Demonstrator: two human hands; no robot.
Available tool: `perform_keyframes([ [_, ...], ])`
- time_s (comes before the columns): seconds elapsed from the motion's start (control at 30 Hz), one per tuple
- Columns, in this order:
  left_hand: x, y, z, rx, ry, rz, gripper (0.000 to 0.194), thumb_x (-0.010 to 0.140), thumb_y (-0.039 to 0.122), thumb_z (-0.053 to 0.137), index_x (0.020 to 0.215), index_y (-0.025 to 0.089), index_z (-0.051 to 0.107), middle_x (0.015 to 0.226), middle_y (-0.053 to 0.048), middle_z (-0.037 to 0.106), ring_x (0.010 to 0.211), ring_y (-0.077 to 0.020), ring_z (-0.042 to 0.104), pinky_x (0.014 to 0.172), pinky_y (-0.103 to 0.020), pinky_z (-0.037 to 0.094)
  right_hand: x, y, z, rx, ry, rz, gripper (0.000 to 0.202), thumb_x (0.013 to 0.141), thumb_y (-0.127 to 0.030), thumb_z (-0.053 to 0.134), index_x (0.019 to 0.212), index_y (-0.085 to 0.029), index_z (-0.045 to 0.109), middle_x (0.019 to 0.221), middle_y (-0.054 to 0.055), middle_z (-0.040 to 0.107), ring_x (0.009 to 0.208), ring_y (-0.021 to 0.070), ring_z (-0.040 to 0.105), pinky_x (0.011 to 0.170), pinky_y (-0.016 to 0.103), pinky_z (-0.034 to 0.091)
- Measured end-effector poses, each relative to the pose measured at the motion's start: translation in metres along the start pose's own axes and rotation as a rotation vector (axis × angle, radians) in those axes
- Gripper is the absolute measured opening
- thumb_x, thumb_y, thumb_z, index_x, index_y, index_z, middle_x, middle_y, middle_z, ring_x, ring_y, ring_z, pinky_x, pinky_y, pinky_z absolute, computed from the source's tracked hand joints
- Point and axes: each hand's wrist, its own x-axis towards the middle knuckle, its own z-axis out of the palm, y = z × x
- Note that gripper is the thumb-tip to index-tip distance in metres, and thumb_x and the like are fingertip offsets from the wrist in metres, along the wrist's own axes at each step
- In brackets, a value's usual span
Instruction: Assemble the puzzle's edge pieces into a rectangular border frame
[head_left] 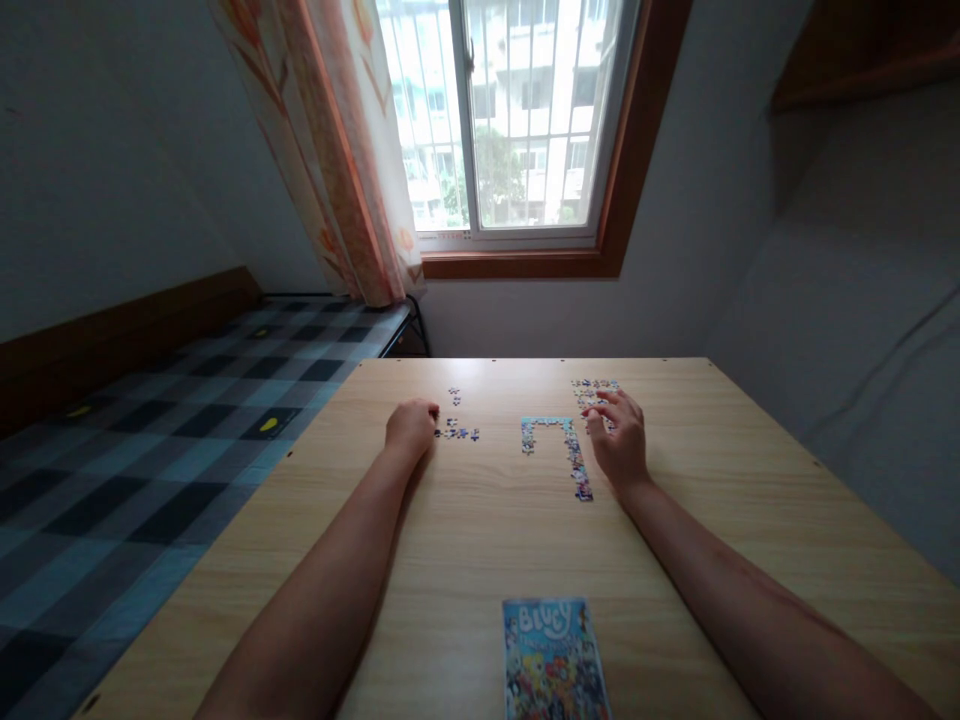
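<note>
My left hand (411, 428) rests on the table with its fingers curled closed, right beside a small group of loose jigsaw pieces (465, 434); anything inside the fingers is hidden. A few more pieces (454, 396) lie farther back. Over a patch of loose pieces (592, 385) on the right, my right hand (619, 440) hovers or rests with thumb and fingers apart, covering some of them. Between the hands is a partly joined puzzle border (579, 468), with a top edge, a short left side and a longer right side.
Near me on the wooden table (450, 560) lies a blue "Bluey" picture sheet or box (555, 660). A bed with a checked cover (180, 450) stands along the left. Behind the table are a curtain (337, 150) and a barred window (525, 120).
</note>
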Motion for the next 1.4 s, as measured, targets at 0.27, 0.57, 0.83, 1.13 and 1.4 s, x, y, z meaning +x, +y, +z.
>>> perform_keyframes([
  [0.27, -0.003, 0.003, -0.015, 0.137, -0.088, -0.121, 0.028, 0.09, 0.038, 0.056, 0.097, 0.025, 0.08, 0.099, -0.009, 0.077, 0.091, -0.0242, 0.068, 0.071, -0.027, 0.049, 0.0, 0.003, 0.002, -0.016, -0.003, -0.002, 0.026, 0.087, -0.032, 0.051, 0.076, -0.022, 0.073, 0.111, 0.009, 0.071, 0.122, 0.0294, 0.054, 0.113, 0.053, 0.036],
  [0.57, -0.001, 0.002, -0.015, 0.094, -0.081, -0.132, 0.025, 0.088, 0.038, 0.06, 0.093, 0.021, 0.077, 0.105, -0.012, 0.074, 0.095, -0.0253, 0.067, 0.073, -0.028, 0.05, 0.0, 0.004, 0.003, -0.017, -0.01, -0.028, 0.025, 0.087, -0.031, 0.052, 0.075, -0.022, 0.072, 0.111, 0.009, 0.07, 0.117, 0.0287, 0.057, 0.111, 0.052, 0.038],
  [0.83, 0.004, -0.01, -0.021, -0.207, -0.068, -0.199, 0.014, 0.078, 0.032, 0.068, 0.079, 0.02, 0.073, 0.084, -0.009, 0.076, 0.08, -0.0224, 0.068, 0.065, -0.027, 0.046, 0.0, 0.003, 0.004, -0.002, -0.025, -0.02, 0.026, 0.089, -0.032, 0.052, 0.077, -0.022, 0.073, 0.112, 0.01, 0.07, 0.118, 0.0293, 0.056, 0.111, 0.054, 0.036],
  [1.13, -0.02, 0.076, -0.017, -0.948, -0.288, 0.047, 0.018, 0.072, 0.03, 0.072, 0.082, 0.016, 0.068, 0.072, -0.004, 0.071, 0.059, -0.0127, 0.061, 0.054, -0.023, 0.045, -0.004, -0.014, 0.001, 0.009, -0.17, -0.146, 0.02, 0.088, -0.026, 0.057, 0.081, -0.024, 0.075, 0.117, 0.008, 0.069, 0.129, 0.0308, 0.049, 0.112, 0.055, 0.035],
  [1.4, -0.055, 0.118, 0.003, -0.68, -0.306, 0.214, 0.01, 0.074, 0.023, 0.069, 0.08, 0.019, 0.077, 0.079, -0.003, 0.077, 0.075, -0.0181, 0.068, 0.073, -0.028, 0.049, -0.008, -0.03, -0.003, 0.016, -0.395, -0.332, 0.014, 0.084, -0.024, 0.066, 0.086, -0.029, 0.078, 0.13, 0.005, 0.065, 0.139, 0.0313, 0.042, 0.118, 0.061, 0.02],
])
